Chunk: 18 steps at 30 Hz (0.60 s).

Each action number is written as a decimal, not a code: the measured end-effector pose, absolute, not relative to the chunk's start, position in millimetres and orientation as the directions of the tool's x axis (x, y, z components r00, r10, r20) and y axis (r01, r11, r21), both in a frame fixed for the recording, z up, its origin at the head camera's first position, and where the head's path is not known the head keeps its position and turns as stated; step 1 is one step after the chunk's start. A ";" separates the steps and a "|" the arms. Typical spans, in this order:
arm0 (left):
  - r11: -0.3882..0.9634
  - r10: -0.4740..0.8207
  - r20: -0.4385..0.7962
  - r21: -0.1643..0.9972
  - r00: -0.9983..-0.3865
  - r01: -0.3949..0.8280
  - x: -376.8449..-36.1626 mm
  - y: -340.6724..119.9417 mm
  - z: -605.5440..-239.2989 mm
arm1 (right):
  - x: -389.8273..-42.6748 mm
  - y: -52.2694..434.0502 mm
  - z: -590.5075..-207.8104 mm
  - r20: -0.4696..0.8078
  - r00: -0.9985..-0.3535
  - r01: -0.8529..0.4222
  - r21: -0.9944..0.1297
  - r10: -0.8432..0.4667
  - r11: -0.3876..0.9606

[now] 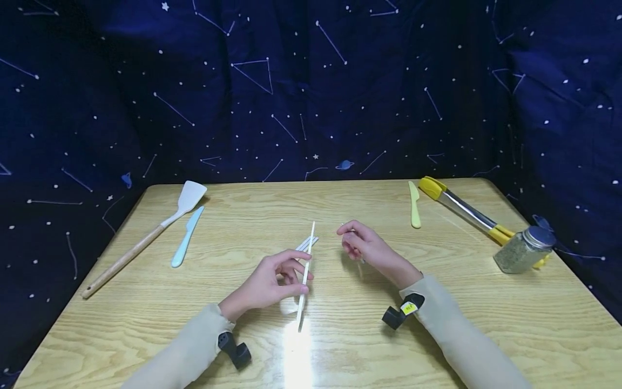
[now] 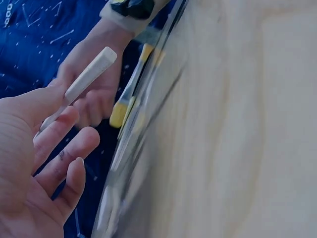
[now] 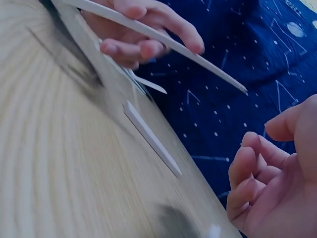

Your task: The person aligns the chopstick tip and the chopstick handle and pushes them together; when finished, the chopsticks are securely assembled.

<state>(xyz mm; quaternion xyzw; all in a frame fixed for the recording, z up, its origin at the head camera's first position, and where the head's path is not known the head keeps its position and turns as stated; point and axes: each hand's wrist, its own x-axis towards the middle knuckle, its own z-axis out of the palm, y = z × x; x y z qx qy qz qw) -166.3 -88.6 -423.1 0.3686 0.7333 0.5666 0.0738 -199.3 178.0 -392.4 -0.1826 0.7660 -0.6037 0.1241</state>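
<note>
My left hand (image 1: 282, 278) pinches a slim white chopstick (image 1: 306, 275) between its thumb and fingers, raised off the table and pointing away from me. Its thick end faces the left wrist camera, where the chopstick (image 2: 91, 73) crosses in front of the other hand. White sticks (image 1: 307, 244) lie on the table just beyond the left hand. To the right, my right hand (image 1: 366, 248) hovers with loosely curled fingers and holds nothing in the right wrist view. A pale blurred end (image 3: 214, 231) shows on the table beneath that hand, mostly hidden.
On the left lie a white spatula (image 1: 146, 243) with a wooden handle and a light blue knife (image 1: 187, 237). On the right are a yellow-green knife (image 1: 414, 205), yellow-tipped tongs (image 1: 466, 208) and a spice jar (image 1: 525, 249). A starry curtain (image 1: 311, 92) hangs behind the table (image 1: 243, 205).
</note>
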 end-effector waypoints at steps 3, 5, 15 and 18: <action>0.119 0.587 0.308 0.882 -0.749 0.456 -173.3 -102.4 -421.4 | -204.8 186.1 -394.6 0.024 -0.915 -0.127 -0.965 -0.403 0.229; 0.139 0.568 0.311 0.876 -0.762 0.461 -178.9 -114.2 -421.0 | -207.8 191.2 -396.2 0.013 -0.925 -0.125 -0.954 -0.379 0.271; 0.295 0.475 0.243 0.861 -0.846 0.413 -203.3 -169.6 -430.0 | -220.2 208.1 -405.4 0.032 -0.944 -0.250 -0.718 -0.328 0.649; 0.319 0.468 0.220 0.861 -0.856 0.396 -207.6 -176.4 -432.7 | -223.6 211.3 -407.7 0.044 -0.944 -0.275 -0.656 -0.328 0.703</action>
